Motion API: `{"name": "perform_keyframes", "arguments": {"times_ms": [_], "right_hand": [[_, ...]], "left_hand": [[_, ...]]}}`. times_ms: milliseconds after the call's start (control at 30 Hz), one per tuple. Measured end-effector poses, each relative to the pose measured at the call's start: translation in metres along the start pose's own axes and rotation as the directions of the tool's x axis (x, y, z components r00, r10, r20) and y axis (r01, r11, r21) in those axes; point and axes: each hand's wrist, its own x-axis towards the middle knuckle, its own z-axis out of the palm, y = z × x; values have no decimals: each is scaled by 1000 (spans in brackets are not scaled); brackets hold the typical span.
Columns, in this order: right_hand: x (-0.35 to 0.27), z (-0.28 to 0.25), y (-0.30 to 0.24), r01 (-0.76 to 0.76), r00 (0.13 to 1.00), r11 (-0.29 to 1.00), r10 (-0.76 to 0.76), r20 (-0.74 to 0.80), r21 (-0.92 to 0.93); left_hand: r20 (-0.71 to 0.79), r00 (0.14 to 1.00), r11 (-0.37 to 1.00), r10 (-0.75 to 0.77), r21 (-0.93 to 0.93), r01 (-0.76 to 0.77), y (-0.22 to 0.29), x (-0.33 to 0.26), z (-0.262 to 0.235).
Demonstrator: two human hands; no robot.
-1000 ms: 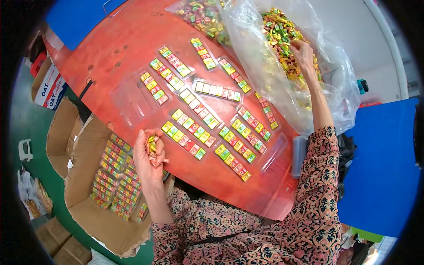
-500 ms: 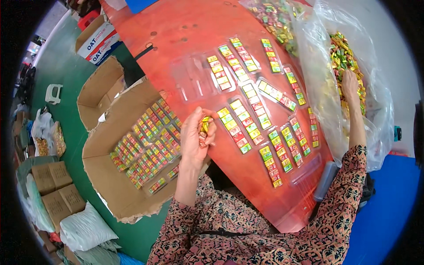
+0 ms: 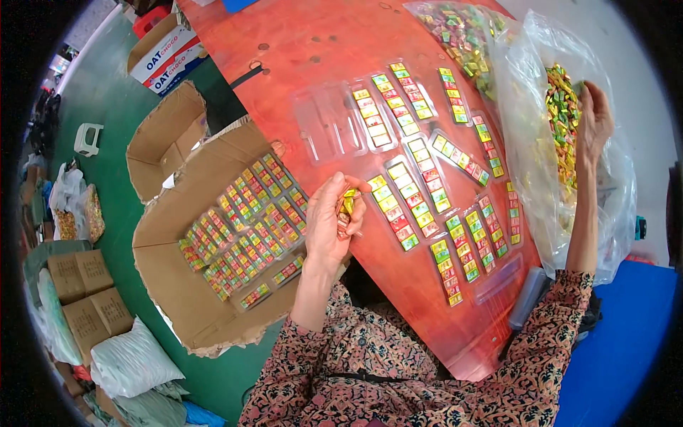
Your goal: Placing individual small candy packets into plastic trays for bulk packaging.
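Observation:
My left hand (image 3: 333, 217) is closed around several small wrapped candies (image 3: 348, 202), yellow and reddish, above the table's left edge. To the right, my right hand (image 3: 596, 127) is at the far side of a large clear plastic bag (image 3: 519, 121) full of shiny green, yellow and red wrapped candies (image 3: 562, 107). Its fingers are curled, and what they hold, if anything, is hidden. Between the hands, narrow clear trays (image 3: 427, 174) filled with rows of candies lie on the red table (image 3: 299, 78). A wide clear tray (image 3: 324, 128) without candies lies beyond my left hand.
An open cardboard box (image 3: 160, 245) left of the table holds many filled candy trays (image 3: 242, 235). A second clear bag of candies (image 3: 455, 39) lies at the table's far right. A printed carton (image 3: 167, 57), a white stool (image 3: 88, 139) and stacked brown boxes (image 3: 89, 306) stand at the left.
My right hand has drawn back from among the candies to the bag's far right side, fingers curled. My left hand still holds its candies. The whole view has shifted slightly.

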Motion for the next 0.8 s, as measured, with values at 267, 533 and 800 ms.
{"name": "perform_keyframes", "arguments": {"times_ms": [267,533,800], "right_hand": [[-65,115,-127,431,655,862,-502,565,267],[-97,179,-140,675,354,690,-613,707,260],[-106,198,-129,693,389,680,-632,670,238]], "left_hand": [[45,998,999,-33,5,32,1,-1,-1],[-17,1000,1000,-26,-18,25,1,-1,1],[-12,1000,1000,-7,3,7,0,0,0]]}}
